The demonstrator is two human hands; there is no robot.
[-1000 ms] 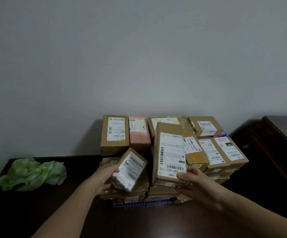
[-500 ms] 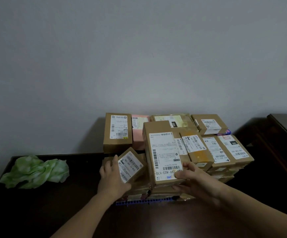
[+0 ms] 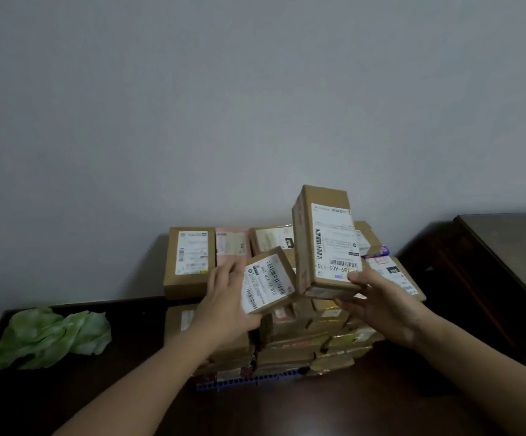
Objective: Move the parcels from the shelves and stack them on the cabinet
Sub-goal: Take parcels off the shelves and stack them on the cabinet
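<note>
- Head view, left hand (image 3: 224, 306): closed on a small parcel (image 3: 268, 283), gripping its left edge. The parcel is tilted with its white barcode label towards the camera.
- Head view, right hand (image 3: 384, 309): clamped on the lower end of a tall parcel (image 3: 324, 243), thumb on the label's bottom corner and fingers underneath. The box stands nearly upright, leaning slightly.
- The two held parcels sit side by side and almost touch, small one left of and lower than the tall one. Both are taped shut (contents not visible).
- Directly below and behind both grips: the stack (image 3: 302, 338) of brown cardboard parcels, several layers, labels mostly facing up, all sealed.
- The stack sits on the dark cabinet (image 3: 98, 398), pushed against the grey wall (image 3: 255, 105).
- Behind the left hand: a brown box (image 3: 189, 259) on top of the stack at the back, label facing the camera. A pink parcel (image 3: 232, 247) is just right of it.
- Below both wrists, at the front foot of the stack: a blue strip (image 3: 249, 380) (cannot tell what it is).
- Well left of the left grip: a crumpled green cloth (image 3: 48, 335) lying on the cabinet top.
- Right of the right grip: another dark furniture piece (image 3: 507, 262), apart from the stack.
</note>
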